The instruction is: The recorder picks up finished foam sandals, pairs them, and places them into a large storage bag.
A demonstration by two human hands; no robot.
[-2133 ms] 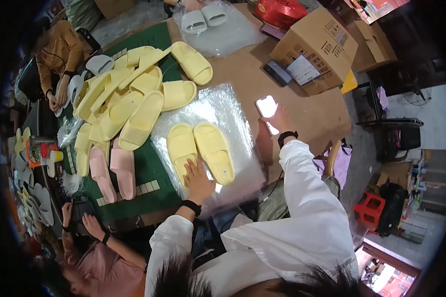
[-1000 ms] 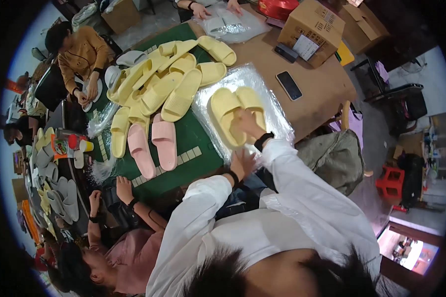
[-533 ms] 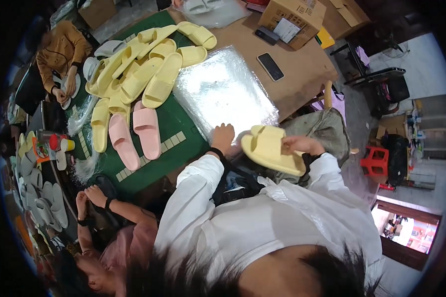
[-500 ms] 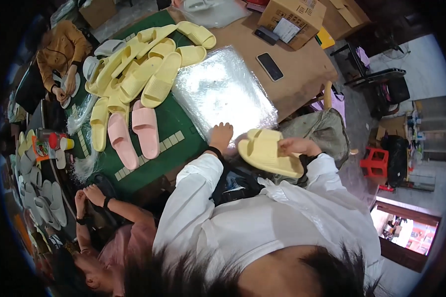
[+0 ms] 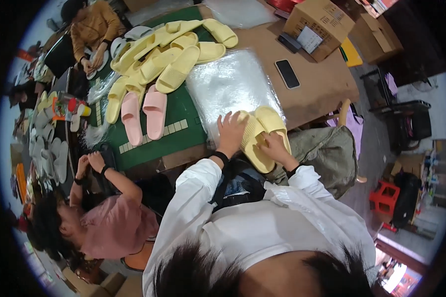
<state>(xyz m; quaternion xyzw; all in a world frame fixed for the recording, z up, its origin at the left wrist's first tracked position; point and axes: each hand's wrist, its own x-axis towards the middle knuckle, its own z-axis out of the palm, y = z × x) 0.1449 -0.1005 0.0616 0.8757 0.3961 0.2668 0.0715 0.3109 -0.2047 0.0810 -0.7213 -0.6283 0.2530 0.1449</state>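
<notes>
Head view is showing both hands gripping a pair of yellow slippers [image 5: 260,136] lying lengthwise from the table edge toward the person. Left hand [image 5: 231,132] is pressing on top with spread fingers, and right hand [image 5: 274,146] is curling around one side, beside the clear plastic sheet [image 5: 228,86]

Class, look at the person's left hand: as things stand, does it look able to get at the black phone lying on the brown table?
Probably yes. The left hand rests on the yellow slippers; between it and the phone lie only flat clear plastic bags and bare table.

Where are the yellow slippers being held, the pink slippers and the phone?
yellow slippers [image 5: 260,134], head view, ribbed upper side.
pink slippers [image 5: 154,113], head view, strap of the right one.
phone [image 5: 287,74], head view, dark screen.
</notes>
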